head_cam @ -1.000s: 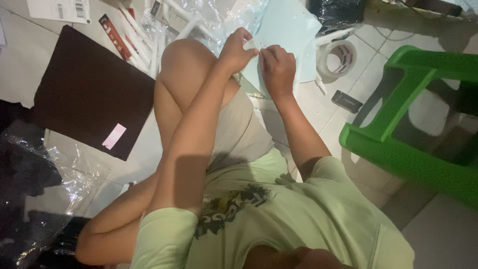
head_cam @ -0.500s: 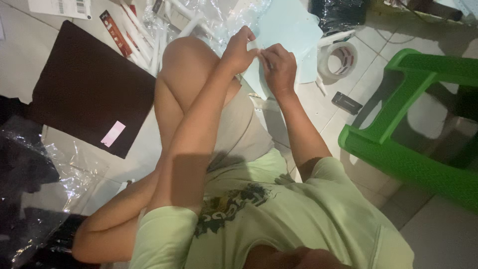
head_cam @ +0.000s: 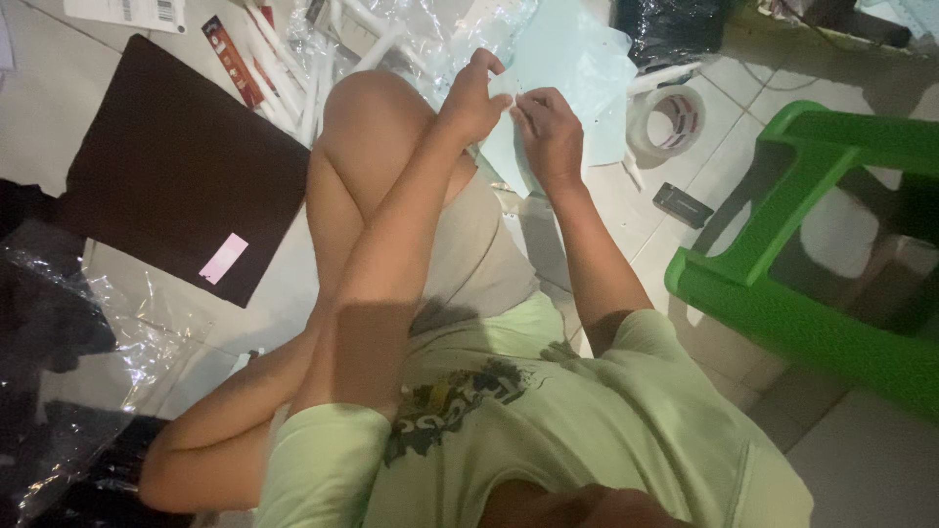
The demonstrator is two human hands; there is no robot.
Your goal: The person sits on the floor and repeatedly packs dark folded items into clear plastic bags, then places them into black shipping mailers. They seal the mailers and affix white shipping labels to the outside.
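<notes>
Pale blue paper point(head_cam: 577, 68) lay on the floor point(head_cam: 39, 88) in front of the raised knee point(head_cam: 367, 117), and both hands met over its near edge. The left hand point(head_cam: 474, 103) reached across the knee, thumb and fingers pressed together on a small pale piece at the sheet's edge; the right hand point(head_cam: 550, 132) pinched the same spot from the other side, fingertips touching or nearly touching the left's. I could not tell whether the piece was a corner of the sheet or a sticker or tab being worked loose.

I judged the step in hand to be fine work at that edge, a peel, fold or tear, somewhere in its middle. To my eye the next move called for a steady pinch from one hand while the other drew slowly, since thin paper rips easily.

A tape roll point(head_cam: 668, 122) sat just beside the sheet on its right, with a small dark object point(head_cam: 683, 203) near it. White sticks point(head_cam: 293, 78) and clear wrap point(head_cam: 430, 39) lay beyond the knee, a dark brown board point(head_cam: 166, 166) to the left, a green stool point(head_cam: 812, 254) to the right.
</notes>
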